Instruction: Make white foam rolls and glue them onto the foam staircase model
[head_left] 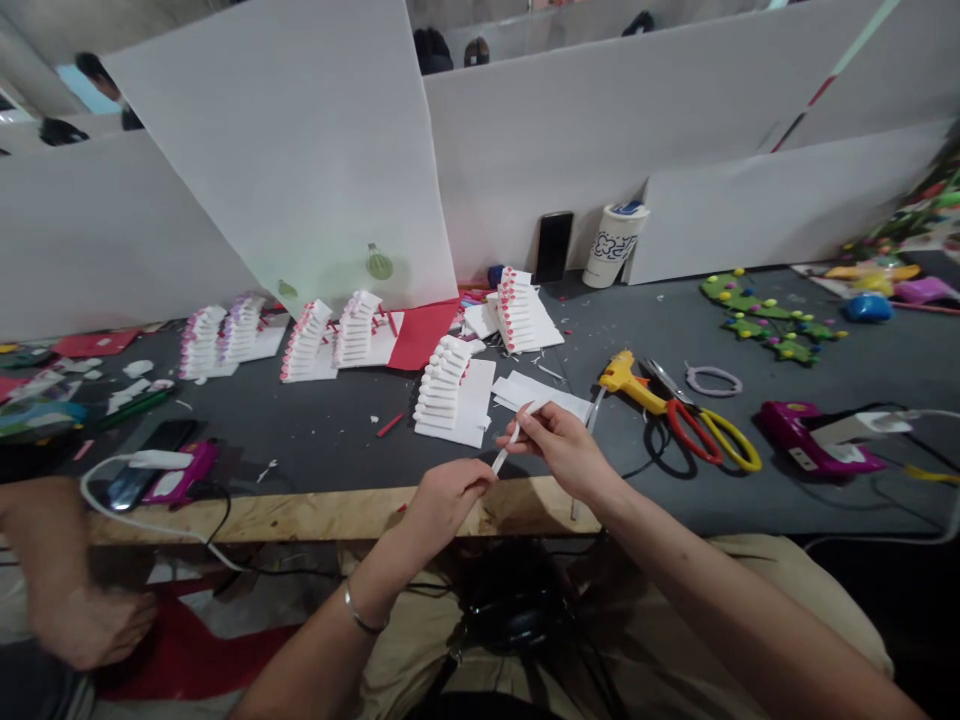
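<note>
A white strip slants over the front edge of the bench. The fingers of the left hand pinch its lower end; those of the right hand pinch its upper part. Beyond lies a white card bearing white pieces; rightward, a glue gun and scissors.

1. The person's bare left forearm extends from 7 o'clock, aimed between 1 and 2.
2. The bare right forearm extends from between 4 and 5 o'clock, aimed between 10 and 11.
3. The left hand shows its back, fingers bent, its grip a pinch toward 2 o'clock.
4. The right hand sits just beside it at 2 o'clock, thumb and forefinger pinched.
5. Its lower fingers point toward 9, partly hidden.
</note>
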